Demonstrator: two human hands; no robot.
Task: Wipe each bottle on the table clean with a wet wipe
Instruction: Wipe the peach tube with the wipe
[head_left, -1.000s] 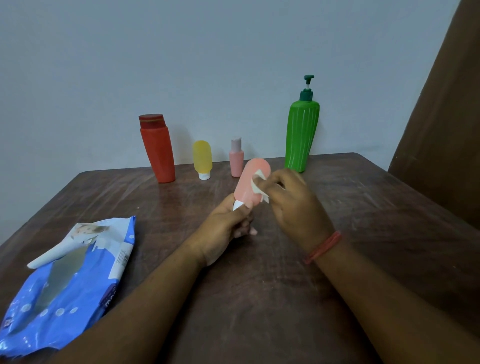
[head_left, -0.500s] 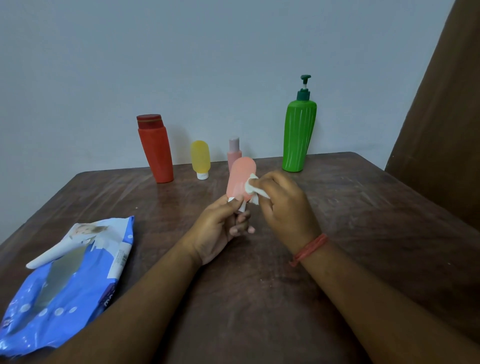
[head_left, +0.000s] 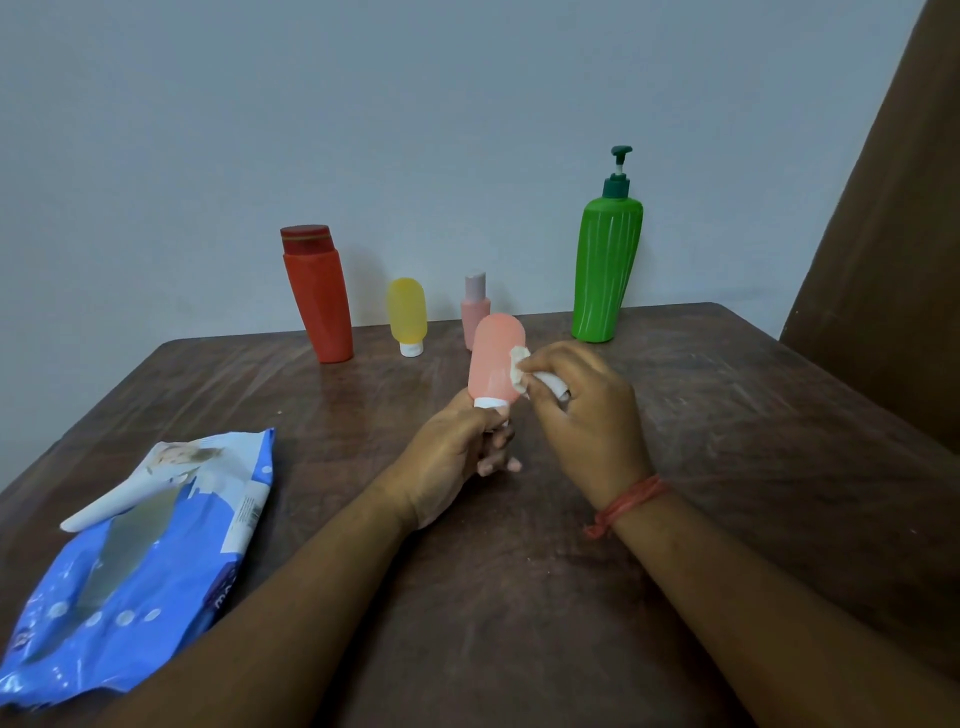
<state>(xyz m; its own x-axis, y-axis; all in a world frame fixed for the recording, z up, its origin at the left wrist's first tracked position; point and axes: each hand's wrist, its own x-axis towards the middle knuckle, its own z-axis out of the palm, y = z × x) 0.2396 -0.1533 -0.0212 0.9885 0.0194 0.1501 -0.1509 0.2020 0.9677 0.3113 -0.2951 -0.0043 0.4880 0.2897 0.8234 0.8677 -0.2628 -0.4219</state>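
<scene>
Pink squeeze tube (head_left: 496, 358) looks light and soft; our left hand (head_left: 452, 457) pinches its white cap (head_left: 488, 401) while our right hand (head_left: 582, 410) grips the wet wipe (head_left: 519, 366) against its side.

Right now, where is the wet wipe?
In the head view, the wet wipe is just right of centre, pinched in the right hand and pressed against the pink tube that the left hand grips.

you've got the salmon-pink tube bottle (head_left: 494, 359) cap-down, raised just in front of the small pink bottle (head_left: 475, 308), white wet wipe (head_left: 519, 366) bunched against its right side. left of the small pink bottle: yellow tube (head_left: 407, 316) on its white cap, then red bottle (head_left: 317, 293), leaning. right of it: tall green pump bottle (head_left: 607, 262), upright.
</scene>
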